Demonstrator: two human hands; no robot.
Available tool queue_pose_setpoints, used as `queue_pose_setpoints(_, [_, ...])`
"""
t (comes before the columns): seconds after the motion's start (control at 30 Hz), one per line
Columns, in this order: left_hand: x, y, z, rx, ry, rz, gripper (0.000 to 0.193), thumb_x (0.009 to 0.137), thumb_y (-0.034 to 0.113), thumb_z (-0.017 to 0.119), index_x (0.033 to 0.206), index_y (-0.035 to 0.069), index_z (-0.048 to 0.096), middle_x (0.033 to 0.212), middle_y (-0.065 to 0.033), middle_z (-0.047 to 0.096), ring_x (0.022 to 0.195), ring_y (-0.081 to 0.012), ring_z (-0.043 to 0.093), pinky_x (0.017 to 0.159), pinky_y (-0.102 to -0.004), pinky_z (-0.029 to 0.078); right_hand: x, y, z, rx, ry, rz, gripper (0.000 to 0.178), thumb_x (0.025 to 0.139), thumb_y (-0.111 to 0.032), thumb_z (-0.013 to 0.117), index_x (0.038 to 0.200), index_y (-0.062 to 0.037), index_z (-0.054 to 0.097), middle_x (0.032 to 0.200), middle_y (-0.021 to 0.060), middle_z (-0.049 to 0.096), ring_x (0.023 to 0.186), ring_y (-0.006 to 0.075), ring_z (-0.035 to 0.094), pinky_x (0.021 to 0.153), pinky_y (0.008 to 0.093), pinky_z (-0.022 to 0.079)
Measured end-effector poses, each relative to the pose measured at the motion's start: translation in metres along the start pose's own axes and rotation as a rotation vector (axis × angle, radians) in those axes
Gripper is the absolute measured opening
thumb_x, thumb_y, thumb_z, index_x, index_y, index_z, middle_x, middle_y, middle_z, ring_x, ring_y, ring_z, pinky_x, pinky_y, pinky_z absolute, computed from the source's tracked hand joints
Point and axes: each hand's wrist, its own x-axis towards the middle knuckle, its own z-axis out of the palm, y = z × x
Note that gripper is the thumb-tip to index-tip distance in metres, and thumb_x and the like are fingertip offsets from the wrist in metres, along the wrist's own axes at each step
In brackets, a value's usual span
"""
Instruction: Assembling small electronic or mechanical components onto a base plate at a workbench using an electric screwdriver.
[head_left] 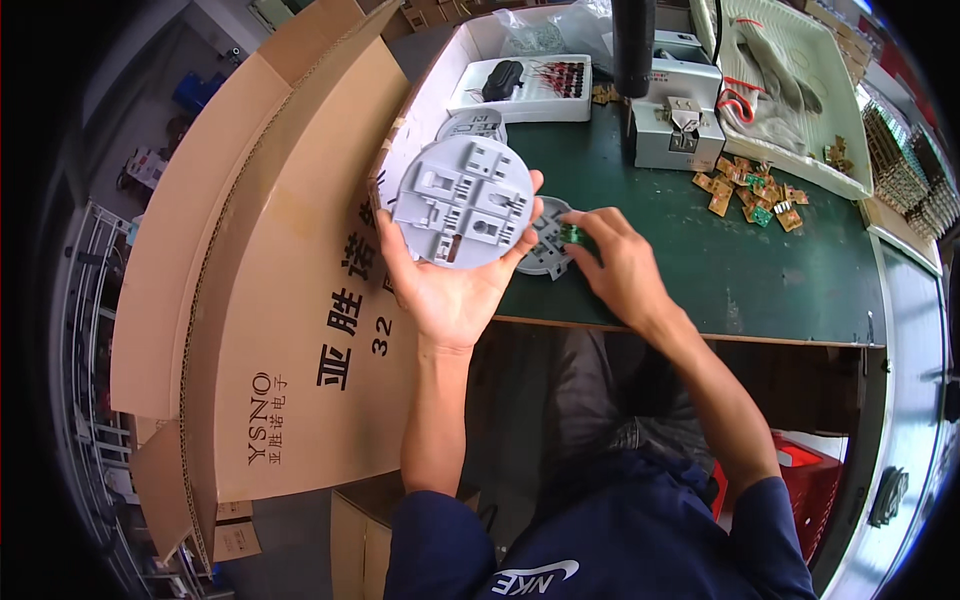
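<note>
My left hand holds up a round grey plastic plate over the table's front left part, with thumb and fingers around its rim. Moulded slots and raised blocks cover the side facing up. Between the thumb and fingers of my right hand is a small green circuit board, partly hidden by the fingertips. It is over or against a second round grey plate, which lies at the table's front edge; I cannot tell if they touch. Behind the held plate, another round grey piece shows in part.
A large open cardboard box stands along the left side. On the green table are a silver metal machine, a black post, and loose small circuit boards. A white tray with gloves sits far right; a white foam tray holds wired parts.
</note>
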Motion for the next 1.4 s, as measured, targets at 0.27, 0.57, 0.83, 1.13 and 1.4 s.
queue_pose_setpoints(0.27, [0.001,-0.006,0.009,0.299,0.050,-0.062,0.097,0.096,0.076,0.045,0.160,0.004,0.031,0.152,-0.0375,0.041,0.128,-0.0469,0.056,0.102,-0.0498,0.052,0.007,0.003,0.001,-0.048,0.098,0.011,0.033,0.091,-0.013,0.075,0.123,-0.0085,0.068,0.109,0.0178,0.066,0.093,0.0370,0.068,0.082,0.0429,0.057])
queue_pose_setpoints(0.57, [0.012,-0.029,0.006,0.299,0.051,-0.161,0.083,0.102,0.068,0.042,0.151,0.001,0.044,0.145,-0.0262,0.055,0.126,-0.0375,0.061,0.104,-0.0477,0.048,-0.038,0.026,-0.094,0.125,0.159,0.298,0.035,0.094,-0.011,0.074,0.129,-0.0115,0.070,0.110,0.0107,0.070,0.098,0.0198,0.070,0.087,0.0360,0.058])
queue_pose_setpoints(0.83, [0.019,-0.129,0.015,1.745,-0.108,0.104,0.080,0.086,0.054,0.079,0.142,0.002,0.055,0.150,-0.0266,0.046,0.140,-0.0414,0.044,0.109,-0.0511,0.042,-0.052,0.038,-0.147,0.812,0.179,0.439,0.037,0.100,-0.016,0.070,0.133,0.0005,0.064,0.119,0.0077,0.067,0.109,0.0179,0.066,0.097,0.0382,0.057])
queue_pose_setpoints(1.13, [0.020,-0.153,0.029,1.899,-0.079,0.391,0.053,0.087,0.033,0.083,0.128,0.003,0.067,0.142,-0.0211,0.057,0.129,-0.0327,0.057,0.106,-0.0425,0.046,-0.066,0.042,-0.150,0.936,0.085,0.443,0.036,0.100,-0.015,0.070,0.133,-0.0005,0.065,0.124,0.0081,0.071,0.110,0.0159,0.067,0.098,0.0358,0.057])
queue_pose_setpoints(1.4, [0.020,-0.142,0.048,1.456,-0.159,0.362,0.018,0.091,0.012,0.077,0.108,0.008,0.075,0.110,-0.0043,0.074,0.101,-0.0249,0.072,0.090,-0.0377,0.055,-0.066,0.026,-0.133,1.018,-0.008,0.406,0.036,0.100,-0.014,0.069,0.133,-0.0001,0.065,0.126,0.0092,0.070,0.113,0.0181,0.067,0.100,0.0384,0.058])
